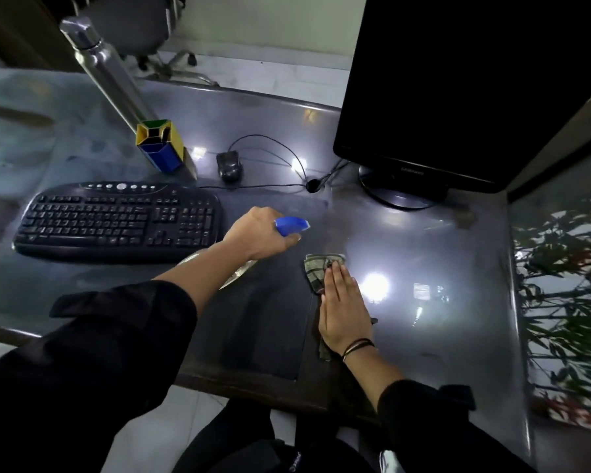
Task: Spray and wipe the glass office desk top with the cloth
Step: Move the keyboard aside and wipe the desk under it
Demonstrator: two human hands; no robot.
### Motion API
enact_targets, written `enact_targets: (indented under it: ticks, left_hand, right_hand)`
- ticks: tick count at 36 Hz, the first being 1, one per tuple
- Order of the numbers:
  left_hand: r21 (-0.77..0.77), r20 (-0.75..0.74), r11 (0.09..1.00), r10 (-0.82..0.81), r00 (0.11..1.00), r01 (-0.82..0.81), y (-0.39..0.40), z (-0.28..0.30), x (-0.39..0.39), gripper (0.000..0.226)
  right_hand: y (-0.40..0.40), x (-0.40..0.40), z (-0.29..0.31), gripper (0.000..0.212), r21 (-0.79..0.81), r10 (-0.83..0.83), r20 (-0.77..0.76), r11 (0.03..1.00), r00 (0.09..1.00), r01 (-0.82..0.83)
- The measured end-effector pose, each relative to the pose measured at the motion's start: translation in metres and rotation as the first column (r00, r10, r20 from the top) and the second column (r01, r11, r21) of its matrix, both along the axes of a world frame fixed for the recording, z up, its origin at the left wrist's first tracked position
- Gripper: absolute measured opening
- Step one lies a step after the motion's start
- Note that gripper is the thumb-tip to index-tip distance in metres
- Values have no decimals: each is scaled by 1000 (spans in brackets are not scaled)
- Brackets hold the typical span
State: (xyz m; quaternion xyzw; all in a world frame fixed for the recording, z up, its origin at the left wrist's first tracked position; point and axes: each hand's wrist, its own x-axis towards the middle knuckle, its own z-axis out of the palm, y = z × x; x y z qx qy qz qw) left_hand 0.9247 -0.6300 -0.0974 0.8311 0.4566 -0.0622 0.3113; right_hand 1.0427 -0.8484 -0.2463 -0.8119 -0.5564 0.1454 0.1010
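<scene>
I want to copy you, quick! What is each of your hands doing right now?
Left hand: closed, gripping the blue-topped clear plastic spray bottle.
Right hand: open, flat, pressing the checked green cloth on the glass desk top.

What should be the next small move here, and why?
Probably squeeze the trigger: the left hand grips the spray bottle, nozzle aimed at the glass desk top just beyond the cloth, which the right hand presses flat, ready to wipe.
</scene>
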Motion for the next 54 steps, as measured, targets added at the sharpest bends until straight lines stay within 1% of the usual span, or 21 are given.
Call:
enact_targets:
  ticks: [3, 8, 11, 13, 15, 18, 21, 22, 23, 27, 30, 32, 34, 36, 40, 43, 45, 46, 49, 52, 54]
  left_hand:
    - [-16, -7, 1000, -27, 1000, 27, 2, 0, 2, 38]
    - [66, -28, 996, 66, 997, -64, 2, 1, 2, 35]
    - [63, 60, 985, 157, 986, -161, 3, 10, -4, 38]
    - [34, 173, 973, 218, 961, -227, 8, 18, -16, 33]
    - [-21, 318, 944, 319, 893, -330, 11, 27, -38, 31]
    - [-82, 490, 882, 441, 751, -464, 13, 36, -74, 22]
    - [-90, 633, 815, 491, 599, -573, 9, 40, -112, 6]
    - [-81, 663, 786, 502, 556, -613, 9, 38, -125, 5]
    - [-72, 681, 752, 517, 518, -655, 8, 35, -137, 8]
    - [-72, 760, 601, 550, 347, -796, -1, 22, -174, 51]
    - [-65, 817, 539, 512, 265, -840, -9, 23, -177, 61]
    - [-74, 841, 520, 492, 227, -851, -9, 23, -175, 59]
    - [-42, 843, 517, 477, 248, -855, -8, 21, -174, 39]
    - [-9, 829, 515, 483, 281, -857, -10, 19, -172, 25]
    - [3, 785, 506, 533, 316, -862, -29, 21, -172, 44]
    - [50, 705, 530, 582, 405, -847, -43, 14, -178, 43]
    - [114, 596, 541, 634, 493, -833, -51, 7, -183, 49]
    - [137, 531, 532, 673, 515, -836, -56, 3, -185, 55]
    - [178, 456, 492, 726, 514, -852, -74, -9, -188, 68]
    - [240, 440, 463, 731, 521, -853, -99, -20, -181, 57]
    - [271, 416, 503, 708, 571, -821, -118, -28, -173, 43]
  right_hand:
    - [0, -1, 3, 60, -15, 3, -5, 1000, 1000, -3]
    - [-2, -1, 7, 60, -13, 21, -15, 1000, 1000, -21]
    - [0, 2, 8, 61, 4, 21, -5, 1000, 1000, -21]
    - [7, 11, 10, 63, 28, -37, 13, 999, 999, 36]
    - [22, 29, 10, 64, 26, -128, 29, 992, 991, 127]
    - [62, 60, 13, 65, 12, -246, 53, 969, 968, 245]
    - [113, 75, 14, 65, 8, -262, 65, 965, 963, 263]
    - [130, 72, 14, 65, 5, -252, 68, 968, 965, 252]
    - [146, 66, 14, 65, 7, -232, 72, 973, 970, 232]
    - [180, 9, 16, 69, 26, -16, 70, 1000, 997, 15]
    - [162, -49, 15, 70, 51, 235, 28, 970, 972, -236]
    - [131, -77, 13, 64, 68, 421, 27, 904, 907, -422]
    - [101, -81, 14, 58, 77, 516, 36, 852, 856, -517]
    - [88, -65, 15, 56, 56, 496, 57, 865, 866, -499]
    - [135, -20, 17, 60, 26, 243, 72, 969, 967, -245]
    - [189, -19, 24, 63, -16, 160, 56, 987, 986, -159]
    - [209, -41, 24, 64, -28, 211, 50, 977, 976, -210]
    - [211, -54, 24, 64, -22, 254, 53, 967, 966, -253]
    - [188, -86, 22, 65, -11, 367, 32, 930, 930, -367]
    - [144, -89, 23, 63, 2, 456, 1, 890, 890, -456]
    - [113, -75, 24, 62, -15, 518, 26, 855, 855, -518]
